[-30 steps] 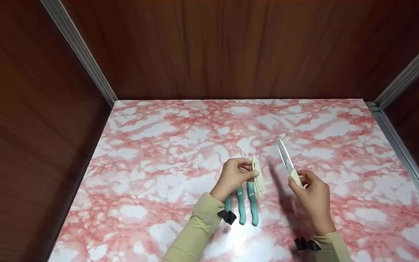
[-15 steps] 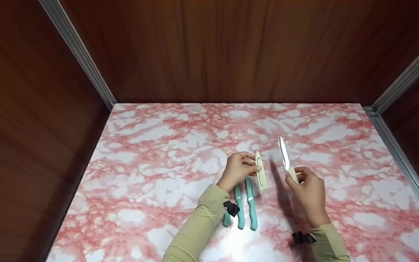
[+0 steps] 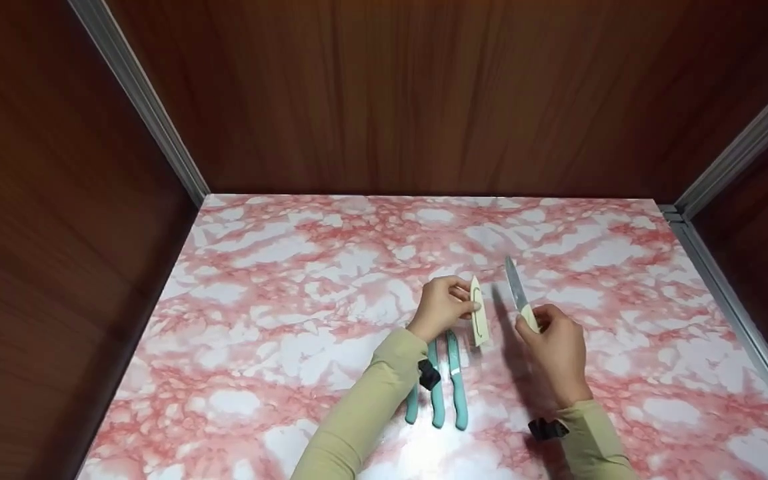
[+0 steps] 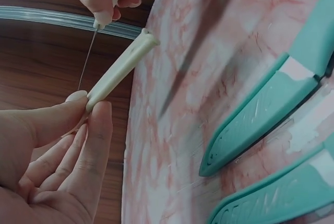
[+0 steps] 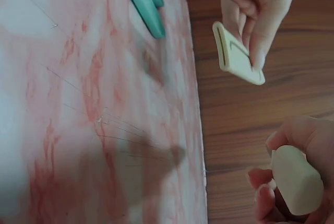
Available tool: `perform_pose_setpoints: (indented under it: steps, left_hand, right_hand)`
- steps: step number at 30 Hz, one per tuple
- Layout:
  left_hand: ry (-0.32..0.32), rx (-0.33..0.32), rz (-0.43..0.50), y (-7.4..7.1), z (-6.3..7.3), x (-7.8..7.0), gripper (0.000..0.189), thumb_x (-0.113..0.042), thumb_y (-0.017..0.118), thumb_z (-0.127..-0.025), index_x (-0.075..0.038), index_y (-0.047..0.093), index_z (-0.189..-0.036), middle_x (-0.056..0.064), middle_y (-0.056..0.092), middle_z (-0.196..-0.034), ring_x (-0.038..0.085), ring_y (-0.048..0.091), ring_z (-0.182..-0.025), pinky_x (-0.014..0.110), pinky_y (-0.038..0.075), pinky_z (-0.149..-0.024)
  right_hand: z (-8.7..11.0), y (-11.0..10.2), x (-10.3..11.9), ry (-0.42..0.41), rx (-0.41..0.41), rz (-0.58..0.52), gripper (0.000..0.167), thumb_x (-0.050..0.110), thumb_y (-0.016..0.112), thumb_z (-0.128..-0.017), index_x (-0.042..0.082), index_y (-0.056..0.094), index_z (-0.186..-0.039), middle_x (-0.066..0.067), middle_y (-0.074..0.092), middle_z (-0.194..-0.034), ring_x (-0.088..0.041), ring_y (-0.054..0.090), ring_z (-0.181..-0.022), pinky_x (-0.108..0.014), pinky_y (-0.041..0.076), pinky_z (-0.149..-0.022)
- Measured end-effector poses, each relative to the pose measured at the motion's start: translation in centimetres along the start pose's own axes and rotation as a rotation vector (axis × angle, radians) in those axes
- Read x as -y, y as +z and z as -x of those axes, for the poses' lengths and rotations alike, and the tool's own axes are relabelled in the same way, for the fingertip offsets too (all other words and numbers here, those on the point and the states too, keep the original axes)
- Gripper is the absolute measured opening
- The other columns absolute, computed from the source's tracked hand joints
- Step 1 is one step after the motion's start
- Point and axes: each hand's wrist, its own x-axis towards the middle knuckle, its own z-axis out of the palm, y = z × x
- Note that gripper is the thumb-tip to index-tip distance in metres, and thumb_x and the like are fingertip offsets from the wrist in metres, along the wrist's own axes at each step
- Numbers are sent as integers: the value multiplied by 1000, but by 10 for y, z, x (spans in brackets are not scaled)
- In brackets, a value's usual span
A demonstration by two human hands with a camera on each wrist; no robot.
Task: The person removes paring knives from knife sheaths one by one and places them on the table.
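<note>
Between thumb and fingers, my left hand (image 3: 439,308) pinches a cream knife sheath (image 3: 479,312), held above the table with its tip pointing away. In the right wrist view the slot at the end of the sheath (image 5: 237,57) shows. My right hand (image 3: 555,350) grips the cream handle (image 3: 529,317) of a knife whose bare blade (image 3: 515,283) points up and away. Sheath and knife are apart, side by side. Below the left hand lie several teal knives (image 3: 458,393) in a row; in the left wrist view a teal sheath (image 4: 250,117) covers one blade.
The table (image 3: 277,293) has a red and white marbled top. Dark wood panels (image 3: 384,100) stand behind it and at both sides, with grey metal strips (image 3: 151,107) at the corners. Black straps (image 3: 547,429) sit at both wrists.
My right hand has moved slightly left with the knife, and its blade has turned to show more edge-on. The left hand has shifted a little right, turning the sheath more upright. The camera view tilted slightly.
</note>
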Motion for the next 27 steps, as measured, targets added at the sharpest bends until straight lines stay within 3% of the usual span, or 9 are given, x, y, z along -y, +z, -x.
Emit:
perform_pose_setpoints:
  steps: [12,19,27]
  left_hand:
    - [-11,-14,-71,6,-22,10,20,8,75,-77,7,67,-96,10,61,-78,21,65,-62,31,58,-59]
    - [-46,-32,-77,13,-33,18,22,7,77,-76,7,67,-95,7,61,-75,15,62,-59,38,59,-61]
    - [-81,-55,-143,19,-41,23,22,8,79,-73,7,68,-92,4,60,-71,11,58,-58,26,56,-54]
  right_hand:
    - [-10,15,-7,20,5,-25,12,18,75,-81,10,66,-80,-4,57,-64,-20,48,-54,-31,39,-48]
    - [-20,21,-11,51,-7,27,20,25,75,-81,8,64,-76,-4,54,-59,-23,47,-53,-34,36,-48]
    - [-27,28,-17,93,42,101,23,28,72,-83,7,64,-79,-4,56,-64,-24,50,-55,-35,36,-48]
